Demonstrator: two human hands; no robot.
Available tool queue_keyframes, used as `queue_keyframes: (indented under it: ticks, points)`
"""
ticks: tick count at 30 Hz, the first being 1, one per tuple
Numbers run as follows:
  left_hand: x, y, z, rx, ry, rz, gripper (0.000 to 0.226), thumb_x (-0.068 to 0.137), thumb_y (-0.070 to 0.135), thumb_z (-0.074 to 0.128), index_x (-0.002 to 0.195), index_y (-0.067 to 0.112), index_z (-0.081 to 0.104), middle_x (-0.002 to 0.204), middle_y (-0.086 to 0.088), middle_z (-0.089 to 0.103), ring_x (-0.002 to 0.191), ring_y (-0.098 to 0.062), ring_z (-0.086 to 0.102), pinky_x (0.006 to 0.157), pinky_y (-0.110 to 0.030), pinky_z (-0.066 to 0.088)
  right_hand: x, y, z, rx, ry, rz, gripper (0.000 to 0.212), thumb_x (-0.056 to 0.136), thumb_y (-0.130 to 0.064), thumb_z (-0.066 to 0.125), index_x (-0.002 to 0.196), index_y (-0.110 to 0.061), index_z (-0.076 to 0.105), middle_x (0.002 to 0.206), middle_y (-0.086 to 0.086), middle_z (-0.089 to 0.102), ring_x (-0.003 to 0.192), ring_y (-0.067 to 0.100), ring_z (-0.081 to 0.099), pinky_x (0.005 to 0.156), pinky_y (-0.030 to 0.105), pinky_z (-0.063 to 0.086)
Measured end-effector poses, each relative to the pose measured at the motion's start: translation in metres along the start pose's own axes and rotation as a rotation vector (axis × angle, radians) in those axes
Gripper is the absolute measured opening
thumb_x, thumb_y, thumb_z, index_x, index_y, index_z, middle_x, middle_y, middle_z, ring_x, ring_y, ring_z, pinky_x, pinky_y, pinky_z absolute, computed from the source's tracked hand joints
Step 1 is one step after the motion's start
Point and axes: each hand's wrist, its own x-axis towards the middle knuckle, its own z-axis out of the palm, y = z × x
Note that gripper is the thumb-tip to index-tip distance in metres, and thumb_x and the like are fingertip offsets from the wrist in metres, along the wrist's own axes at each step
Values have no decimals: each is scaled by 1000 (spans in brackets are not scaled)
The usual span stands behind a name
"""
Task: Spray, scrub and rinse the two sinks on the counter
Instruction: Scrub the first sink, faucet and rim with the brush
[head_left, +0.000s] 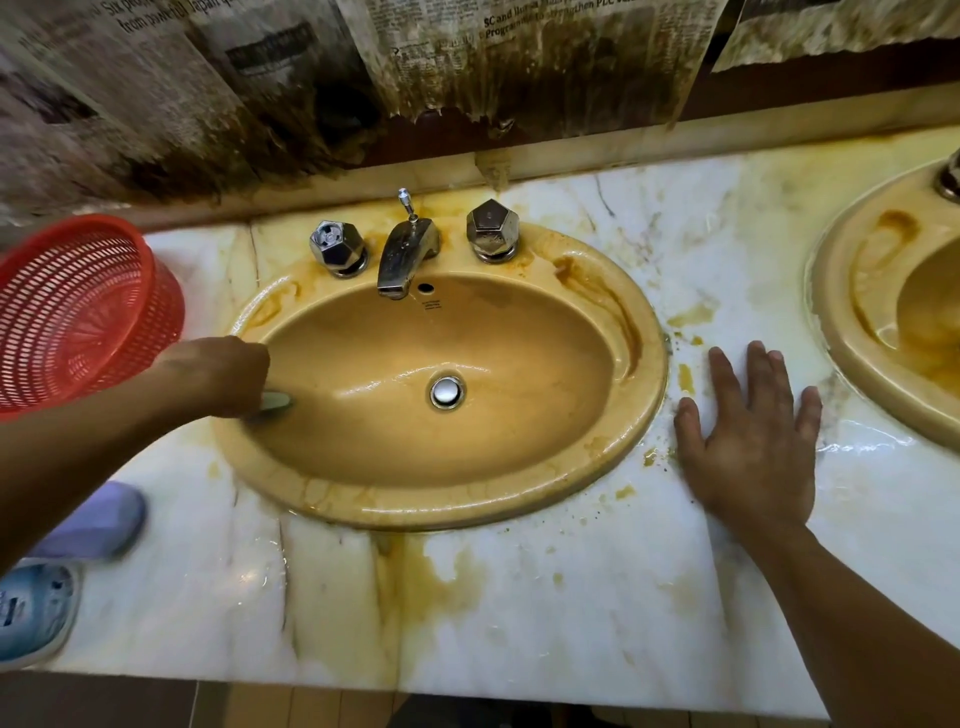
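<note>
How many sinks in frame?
2. The centre sink, where the left hand grips a scrubber in the bowl; the second sink at the right edge, cut off by the frame. More may lie out of view.

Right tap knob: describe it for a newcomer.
On the stained white marble counter, find the fully visible tan oval sink. Behind its basin a chrome spout stands between two faceted chrome knobs. The right knob is flat-topped; the left knob has a pale round inset on top.
</note>
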Motion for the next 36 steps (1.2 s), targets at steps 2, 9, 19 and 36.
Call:
queue_keyframes:
  ticks: [2,9,19,36]
  points:
    - [2,5,3,63,68,41,45,93,69,56,90,24,60,81,4,57,75,-19,63,62,-31,53,-1,1,1,4,11,0,68,100,-51,33,159,-18,35,167,16,24,157,29,16,125,59,12]
    - [12,61,16,-292,-73,83,25,91,41,72,100,19,76,90,-5,68,72,-21,62,59,-29,55,0,1,2,5,-7,10,67,100,-52,32,159,-20,33,168,15,23,158,27,14,125,58,12]
    - [3,50,1,-710,-573,171,15,93,22,74,103,12,80,53,0,42,40,-15,29,43,-20,23,0,2,3,6,0,6,67,100,-51,34,159,-19,33,168,15,23,158,27,14,126,58,11]
    - [-47,27,-2,-201,-47,1,44,92,55,66,106,14,68,73,3,54,67,-17,58,58,-31,52,-1,3,1,19,-17,7,69,100,-53,30,159,-19,33,168,15,23,158,28,14,125,59,12]
